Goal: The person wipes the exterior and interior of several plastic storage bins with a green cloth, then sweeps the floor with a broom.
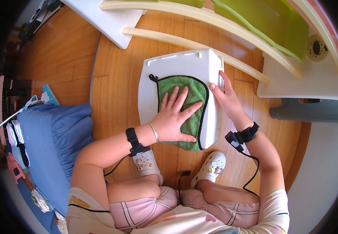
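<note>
A white plastic bin stands on the wood floor before me, one broad flat face turned up. Over that face lies a green cloth with black edging and a small black loop at its upper left corner. My left hand rests flat on the cloth, palm down with fingers spread. At the bin's right edge is my right hand, its thumb on the upper face and its fingers along the side, partly hidden. Each wrist wears a black strap with a small device and a cable.
A white rack frame with cream rails and a green bin stands beyond. Blue fabric hangs at left beside a blue-headed mop. A grey plastic object is at right. My clogs flank the bin's near end.
</note>
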A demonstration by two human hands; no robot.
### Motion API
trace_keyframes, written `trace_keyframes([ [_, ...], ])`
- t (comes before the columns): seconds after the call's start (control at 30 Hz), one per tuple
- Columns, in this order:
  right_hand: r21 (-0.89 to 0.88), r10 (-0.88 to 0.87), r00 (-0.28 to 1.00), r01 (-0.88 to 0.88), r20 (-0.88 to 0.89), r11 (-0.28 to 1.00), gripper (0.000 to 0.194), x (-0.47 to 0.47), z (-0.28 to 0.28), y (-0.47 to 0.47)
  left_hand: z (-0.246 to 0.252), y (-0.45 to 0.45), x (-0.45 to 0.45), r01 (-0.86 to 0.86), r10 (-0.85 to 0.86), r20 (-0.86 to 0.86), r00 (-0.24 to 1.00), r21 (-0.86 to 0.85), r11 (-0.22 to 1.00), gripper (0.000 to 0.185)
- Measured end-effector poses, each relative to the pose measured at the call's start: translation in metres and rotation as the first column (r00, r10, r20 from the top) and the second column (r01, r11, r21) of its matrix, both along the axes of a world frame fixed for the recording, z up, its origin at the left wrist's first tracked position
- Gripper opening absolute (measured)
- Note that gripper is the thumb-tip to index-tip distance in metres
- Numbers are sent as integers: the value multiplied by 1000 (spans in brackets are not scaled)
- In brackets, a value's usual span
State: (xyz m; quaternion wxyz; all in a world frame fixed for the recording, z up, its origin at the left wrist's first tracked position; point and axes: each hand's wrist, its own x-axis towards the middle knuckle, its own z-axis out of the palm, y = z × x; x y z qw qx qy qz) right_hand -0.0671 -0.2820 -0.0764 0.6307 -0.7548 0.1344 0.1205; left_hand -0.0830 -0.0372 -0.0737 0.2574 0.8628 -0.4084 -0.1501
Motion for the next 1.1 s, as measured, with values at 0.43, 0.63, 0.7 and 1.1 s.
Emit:
trace_keyframes([
  [0.43, -49, 2, 1000, -3, -30, 999, 95, 1, -5, 0, -81, 88, 40, -401, 404, -38, 914, 66, 914, 100],
  [0.63, -111, 5, 1000, -5, -5, 994, 86, 0, -12, 1, -59, 56, 17, -372, 376, -15, 926, 114, 921, 100],
  [0.7, -141, 2, 1000, -4, -11, 990, 81, -3, -22, -3, -45, 32, 13, -233, 231, 64, 971, 30, 972, 100],
  [1.1, -98, 24, 998, -30, -59, 995, 85, -11, -8, 3, -50, 11, 85, -380, 390, 165, 906, -89, 921, 84],
])
